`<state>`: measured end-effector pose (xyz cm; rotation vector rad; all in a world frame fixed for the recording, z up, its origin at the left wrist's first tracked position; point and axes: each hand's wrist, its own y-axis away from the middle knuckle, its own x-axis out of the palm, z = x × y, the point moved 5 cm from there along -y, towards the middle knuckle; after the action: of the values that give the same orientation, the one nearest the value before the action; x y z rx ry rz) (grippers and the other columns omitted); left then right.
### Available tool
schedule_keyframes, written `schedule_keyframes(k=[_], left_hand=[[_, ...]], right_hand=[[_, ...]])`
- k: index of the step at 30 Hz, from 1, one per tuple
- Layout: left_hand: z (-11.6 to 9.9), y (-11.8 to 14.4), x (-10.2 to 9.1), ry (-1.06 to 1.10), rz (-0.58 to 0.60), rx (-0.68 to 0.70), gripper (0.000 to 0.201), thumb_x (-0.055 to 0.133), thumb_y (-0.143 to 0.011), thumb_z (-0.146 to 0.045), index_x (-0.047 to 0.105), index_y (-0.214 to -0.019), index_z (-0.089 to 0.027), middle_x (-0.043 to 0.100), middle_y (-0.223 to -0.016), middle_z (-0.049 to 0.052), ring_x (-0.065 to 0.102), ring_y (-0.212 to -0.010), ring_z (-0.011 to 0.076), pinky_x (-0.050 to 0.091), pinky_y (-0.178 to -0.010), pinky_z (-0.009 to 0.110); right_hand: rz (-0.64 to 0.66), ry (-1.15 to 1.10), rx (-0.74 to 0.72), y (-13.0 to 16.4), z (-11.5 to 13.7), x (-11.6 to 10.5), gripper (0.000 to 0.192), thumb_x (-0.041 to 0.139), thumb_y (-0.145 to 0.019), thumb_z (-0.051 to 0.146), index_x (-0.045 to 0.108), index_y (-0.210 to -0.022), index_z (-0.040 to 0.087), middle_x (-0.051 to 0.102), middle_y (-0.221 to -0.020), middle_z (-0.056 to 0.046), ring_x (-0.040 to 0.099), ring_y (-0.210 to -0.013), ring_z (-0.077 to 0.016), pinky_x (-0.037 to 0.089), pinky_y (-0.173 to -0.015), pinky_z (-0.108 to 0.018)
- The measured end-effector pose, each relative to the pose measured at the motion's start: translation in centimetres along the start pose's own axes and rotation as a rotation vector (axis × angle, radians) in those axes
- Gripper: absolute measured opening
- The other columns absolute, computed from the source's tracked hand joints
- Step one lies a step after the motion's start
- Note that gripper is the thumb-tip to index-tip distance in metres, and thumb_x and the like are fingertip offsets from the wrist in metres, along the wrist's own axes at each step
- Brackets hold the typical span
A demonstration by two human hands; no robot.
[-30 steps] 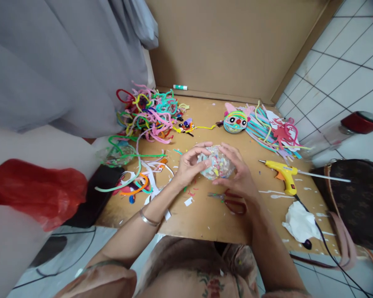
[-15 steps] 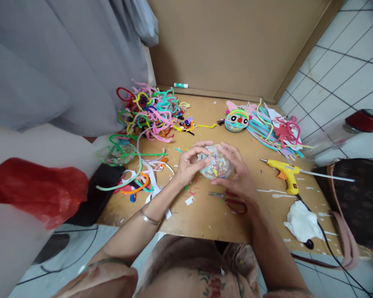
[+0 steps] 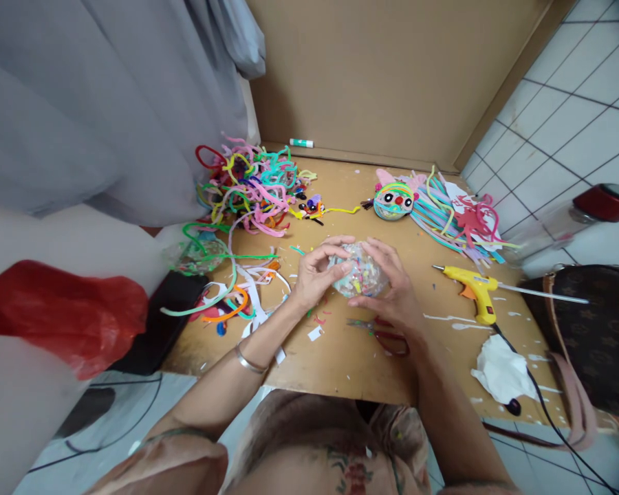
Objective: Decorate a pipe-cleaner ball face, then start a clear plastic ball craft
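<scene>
A clear, rounded ball [image 3: 362, 272] with bits of many colours inside it is held between both hands above the table. My left hand [image 3: 317, 271] grips its left side, with the thumb lying across the front. Around the right side curve the fingers and thumb of my right hand [image 3: 392, 282]. Just below the ball, partly under my right wrist, lie red-handled scissors [image 3: 389, 338]. White and coloured scraps [image 3: 315, 333] are scattered near them.
Tangled pipe cleaners [image 3: 252, 185] heap at the back left. A ball-shaped figure with eyes [image 3: 393, 201] sits back right beside more pipe cleaners. At right are a yellow glue gun [image 3: 472, 285], crumpled tissue [image 3: 503, 368], a brown bag [image 3: 588, 337] and a bottle [image 3: 562, 227].
</scene>
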<state>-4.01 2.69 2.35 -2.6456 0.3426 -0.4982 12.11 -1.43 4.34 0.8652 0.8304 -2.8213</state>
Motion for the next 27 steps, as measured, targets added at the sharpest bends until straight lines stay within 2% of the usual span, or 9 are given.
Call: schedule_keyframes(k=[4, 6, 10, 13, 16, 19, 23, 25, 27], left_hand=[[0.1, -0.1, 0.0, 0.046, -0.035, -0.006, 0.029, 0.085, -0.072, -0.045, 0.071, -0.079, -0.021, 0.074, -0.113, 0.008, 0.065, -0.113, 0.0229, 0.043, -0.105, 0.042], [0.1, -0.2, 0.0, 0.057, -0.045, -0.002, 0.027, 0.085, -0.073, -0.043, 0.071, -0.077, -0.02, 0.074, -0.111, 0.008, 0.066, -0.111, 0.0226, 0.045, -0.103, 0.042], [0.0, -0.5, -0.5, 0.071, -0.097, 0.067, 0.025, 0.083, -0.075, -0.042, 0.069, -0.075, -0.02, 0.075, -0.109, 0.007, 0.068, -0.11, 0.0234, 0.047, -0.1, 0.042], [-0.3, -0.6, -0.8, 0.087, -0.117, 0.149, 0.02, 0.082, -0.077, -0.037, 0.069, -0.078, -0.022, 0.076, -0.109, 0.005, 0.068, -0.111, 0.0231, 0.048, -0.101, 0.043], [-1.2, -0.5, -0.8, 0.086, -0.106, 0.219, 0.015, 0.08, -0.08, -0.032, 0.069, -0.079, -0.022, 0.075, -0.109, 0.004, 0.069, -0.111, 0.0226, 0.047, -0.104, 0.046], [-2.2, -0.4, -0.4, 0.028, -0.07, 0.256, 0.019, 0.079, -0.081, -0.033, 0.066, -0.075, -0.02, 0.075, -0.109, 0.006, 0.069, -0.114, 0.0236, 0.047, -0.106, 0.048], [-2.5, -0.3, 0.3, -0.023, -0.017, 0.266, 0.021, 0.079, -0.081, -0.035, 0.067, -0.074, -0.02, 0.071, -0.119, 0.009, 0.064, -0.122, 0.0229, 0.044, -0.109, 0.045], [-2.2, -0.2, 0.2, -0.08, -0.063, 0.255, 0.021, 0.08, -0.08, -0.039, 0.069, -0.078, -0.02, 0.068, -0.121, 0.01, 0.062, -0.121, 0.0219, 0.045, -0.108, 0.042], [-2.0, -0.2, -0.1, -0.149, -0.128, 0.242, 0.024, 0.082, -0.077, -0.04, 0.071, -0.083, -0.02, 0.068, -0.111, 0.009, 0.064, -0.11, 0.0199, 0.048, -0.101, 0.038]], right_hand=[[-0.004, 0.006, -0.007, 0.1, 0.1, 0.3, 0.092, 0.082, -0.064, 0.068, 0.054, -0.145, 0.032, 0.049, -0.151, -0.012, 0.043, -0.144, -0.0371, 0.032, -0.122, -0.058], [-0.017, -0.071, 0.026, 0.3, 0.0, 0.3, 0.099, 0.081, -0.063, 0.072, 0.05, -0.148, 0.032, 0.045, -0.155, -0.012, 0.038, -0.148, -0.0374, 0.03, -0.123, -0.058], [-0.156, -0.522, 0.162, 0.4, -0.6, 0.4, 0.103, 0.068, -0.07, 0.079, 0.03, -0.156, 0.037, 0.033, -0.165, -0.007, 0.033, -0.152, -0.0334, 0.036, -0.121, -0.054], [-0.234, -0.826, 0.33, 0.4, -0.9, 1.4, 0.092, 0.074, -0.074, 0.066, 0.033, -0.153, 0.04, 0.033, -0.166, -0.002, 0.036, -0.152, -0.0287, 0.039, -0.121, -0.049], [-0.124, -1.052, 0.494, 0.6, -0.5, 3.2, 0.083, 0.075, -0.075, 0.062, 0.043, -0.147, 0.038, 0.045, -0.16, -0.003, 0.047, -0.145, -0.03, 0.044, -0.117, -0.053], [-0.022, -1.177, 0.577, 0.7, -0.3, 4.0, 0.082, 0.078, -0.071, 0.062, 0.05, -0.143, 0.036, 0.058, -0.15, -0.005, 0.055, -0.137, -0.0332, 0.048, -0.112, -0.058], [-0.136, -1.159, 0.499, 0.5, -0.9, 2.6, 0.089, 0.086, -0.062, 0.052, 0.052, -0.143, 0.035, 0.06, -0.148, -0.006, 0.057, -0.134, -0.0347, 0.048, -0.112, -0.058], [-0.208, -1.107, 0.43, 0.4, -1.0, 1.7, 0.093, 0.088, -0.06, 0.047, 0.05, -0.144, 0.037, 0.057, -0.15, -0.005, 0.057, -0.135, -0.0335, 0.047, -0.113, -0.056], [-0.265, -1.054, 0.374, 0.4, -1.1, 0.9, 0.097, 0.089, -0.059, 0.043, 0.047, -0.146, 0.039, 0.053, -0.154, -0.004, 0.056, -0.136, -0.0318, 0.047, -0.114, -0.053]])
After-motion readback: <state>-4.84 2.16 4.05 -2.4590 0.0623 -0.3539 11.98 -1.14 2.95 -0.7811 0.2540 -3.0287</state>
